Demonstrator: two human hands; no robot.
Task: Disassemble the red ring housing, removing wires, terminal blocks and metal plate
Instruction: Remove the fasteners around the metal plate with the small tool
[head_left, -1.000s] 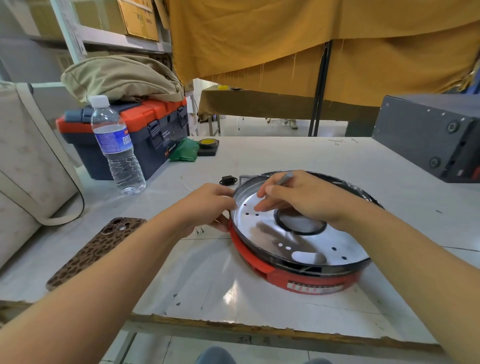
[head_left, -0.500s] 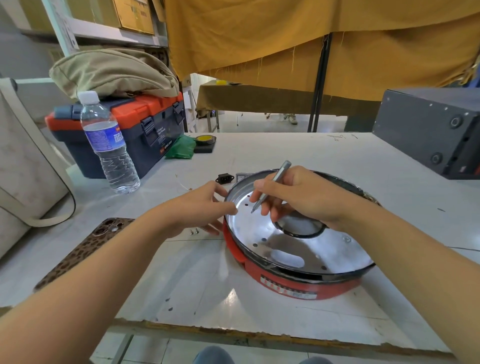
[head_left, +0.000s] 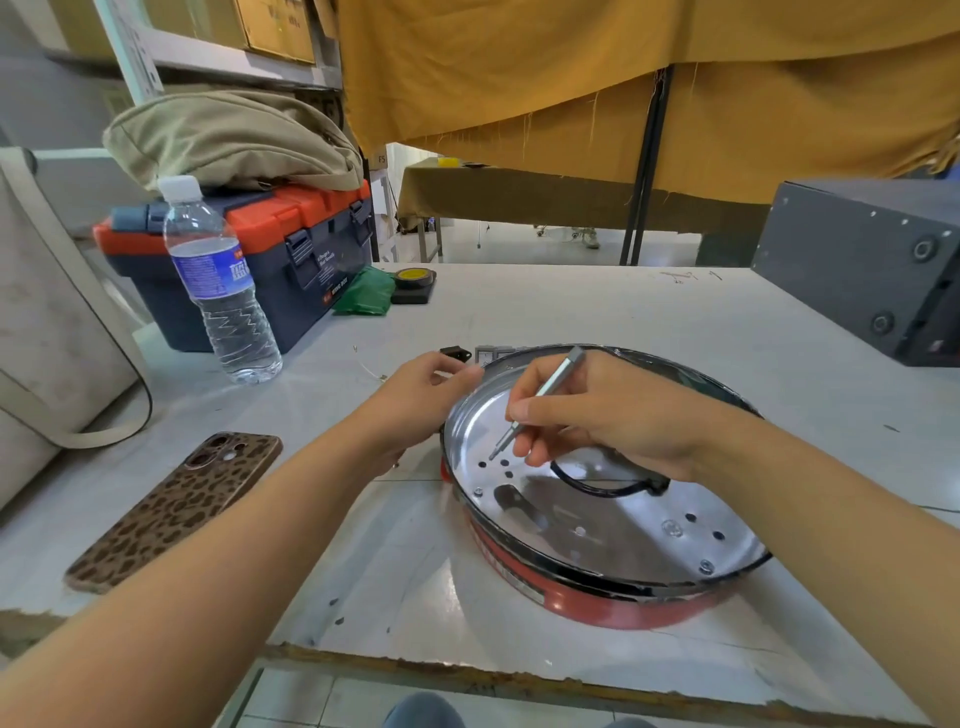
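The white surface (head_left: 597, 312) holds everything; at its far left corner sits a big tool box (head_left: 291, 249) with an orange lid, and a tan bag (head_left: 234, 140) lies on top of it; a dark grey box (head_left: 862, 265) stands at the far right; the red ring housing (head_left: 587, 592) lies near the front edge, a bit to the right, with the shiny metal plate (head_left: 623, 525) sitting inside it, full of little holes; a water bottle (head_left: 218, 286) stands upright just in front of the tool box; a phone (head_left: 176, 509) in a spotted case lies flat on the left, well apart from the housing; a small black part (head_left: 456, 354) lies just behind the housing.

The left hand (head_left: 421, 400) is at the left rim of the housing, fingers bent over the edge and touching it; the right hand (head_left: 613, 410) is above the plate, fingers pinched tight around a thin grey screwdriver (head_left: 537, 402), held like a pen; the tool leans, and its tip points down at the small holes on the left part of the plate; I cannot tell if the tip touches a screw.
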